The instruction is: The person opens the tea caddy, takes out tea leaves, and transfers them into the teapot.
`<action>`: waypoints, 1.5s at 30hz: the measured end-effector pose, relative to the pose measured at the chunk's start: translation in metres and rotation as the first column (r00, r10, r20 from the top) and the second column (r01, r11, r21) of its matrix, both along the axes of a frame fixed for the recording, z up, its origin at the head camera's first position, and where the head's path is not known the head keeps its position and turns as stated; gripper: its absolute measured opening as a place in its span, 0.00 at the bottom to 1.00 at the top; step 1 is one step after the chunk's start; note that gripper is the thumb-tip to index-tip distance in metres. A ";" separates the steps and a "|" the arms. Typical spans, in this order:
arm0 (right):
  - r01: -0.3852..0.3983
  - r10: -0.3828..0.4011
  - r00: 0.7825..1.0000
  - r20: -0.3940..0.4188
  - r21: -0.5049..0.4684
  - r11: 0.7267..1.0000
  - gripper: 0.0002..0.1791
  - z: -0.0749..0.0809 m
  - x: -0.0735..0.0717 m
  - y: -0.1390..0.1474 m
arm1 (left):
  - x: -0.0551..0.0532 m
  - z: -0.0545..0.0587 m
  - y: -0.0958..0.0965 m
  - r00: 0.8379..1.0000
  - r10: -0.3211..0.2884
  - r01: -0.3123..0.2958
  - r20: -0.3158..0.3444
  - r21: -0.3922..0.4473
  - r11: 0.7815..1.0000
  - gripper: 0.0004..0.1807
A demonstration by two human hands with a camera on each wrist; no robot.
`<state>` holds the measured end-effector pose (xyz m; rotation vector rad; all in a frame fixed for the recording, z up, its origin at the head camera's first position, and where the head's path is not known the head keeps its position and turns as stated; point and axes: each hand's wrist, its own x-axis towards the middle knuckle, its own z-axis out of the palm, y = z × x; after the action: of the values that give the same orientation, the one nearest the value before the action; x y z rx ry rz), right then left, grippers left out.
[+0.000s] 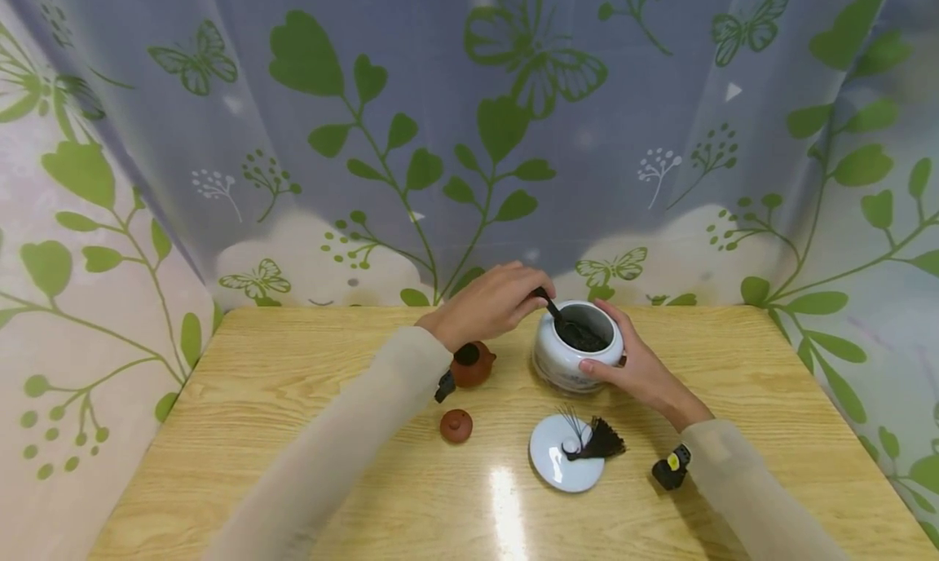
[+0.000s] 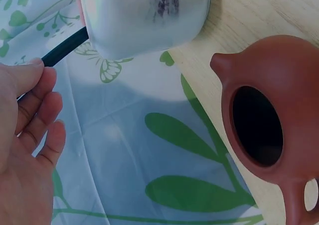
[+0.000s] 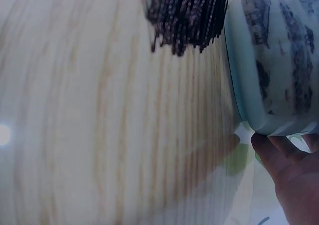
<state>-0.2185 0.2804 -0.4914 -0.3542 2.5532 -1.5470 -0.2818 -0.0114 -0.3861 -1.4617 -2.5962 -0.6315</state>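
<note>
My left hand (image 1: 491, 302) pinches the thin handle of a black scoop (image 2: 65, 47) between thumb and fingers. The scoop slants down into the open mouth of a white porcelain jar (image 1: 566, 371), where dark contents (image 1: 583, 338) show; its far end is hard to tell from them. On the jar's right side my right hand (image 1: 649, 373) holds the wall, thumb toward the front and fingers around the back. Below the left wrist stands a small reddish-brown clay teapot (image 2: 294, 105), its top uncovered, partly covered by the arm in the head view.
In front of the teapot lies its round clay lid (image 1: 456, 426). A white jar lid (image 1: 561, 473) with a black tassel (image 1: 607, 440) lies before the jar. The wooden table (image 1: 293, 365) ends at a curtain (image 1: 411, 243) printed with leaves and butterflies.
</note>
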 end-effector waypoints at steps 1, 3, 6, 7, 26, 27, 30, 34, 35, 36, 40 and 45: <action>0.000 0.000 1.000 0.000 -0.001 1.000 0.59 0.000 0.000 0.000 | 0.000 -0.001 0.001 1.000 -0.003 0.003 0.007 -0.002 1.000 0.11; -0.004 0.004 1.000 -0.005 -0.002 1.000 0.59 0.000 -0.001 0.000 | -0.001 -0.003 0.003 0.999 -0.008 0.008 0.035 -0.005 1.000 0.11; -0.007 0.007 1.000 -0.002 -0.005 1.000 0.59 0.000 -0.001 0.000 | 0.000 -0.007 0.006 0.996 -0.009 0.011 0.087 -0.013 1.000 0.12; -0.011 0.011 1.000 0.000 -0.009 1.000 0.59 0.000 -0.001 0.000 | 0.001 -0.008 0.008 0.995 -0.002 0.004 0.102 -0.018 1.000 0.12; -0.003 0.003 1.000 -0.009 -0.004 1.000 0.59 0.003 0.003 -0.001 | 0.015 -0.040 0.013 0.897 0.084 -0.189 0.435 0.204 0.961 0.14; -0.003 0.003 1.000 -0.008 -0.005 1.000 0.59 0.003 0.003 -0.001 | 0.016 -0.041 0.012 0.890 0.092 -0.205 0.446 0.212 0.956 0.14; -0.002 0.002 1.000 0.000 -0.010 1.000 0.60 0.004 0.004 -0.001 | 0.017 -0.042 0.009 0.867 0.108 -0.255 0.486 0.248 0.935 0.14; 0.001 -0.001 1.000 0.005 -0.012 1.000 0.60 0.004 0.004 0.000 | 0.017 -0.043 0.004 0.834 0.107 -0.309 0.541 0.298 0.903 0.15; 0.002 -0.002 1.000 0.004 -0.012 1.000 0.60 0.004 0.004 -0.001 | 0.017 -0.043 0.002 0.828 0.102 -0.316 0.551 0.308 0.898 0.15; 0.003 -0.003 1.000 0.003 -0.010 1.000 0.60 0.003 0.004 -0.001 | 0.017 -0.043 0.000 0.822 0.097 -0.321 0.560 0.317 0.892 0.15; 0.007 -0.007 1.000 -0.003 -0.002 1.000 0.60 0.003 0.003 -0.001 | 0.018 -0.044 -0.008 0.809 0.096 -0.344 0.580 0.335 0.877 0.14; 0.008 -0.008 1.000 -0.018 0.006 1.000 0.60 0.003 0.003 -0.001 | 0.017 -0.044 -0.019 0.799 0.085 -0.369 0.595 0.374 0.851 0.15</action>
<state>-0.2157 0.2791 -0.4888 -0.3591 2.5760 -1.5454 -0.2645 -0.0302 -0.4298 -0.8577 -2.6294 -1.7376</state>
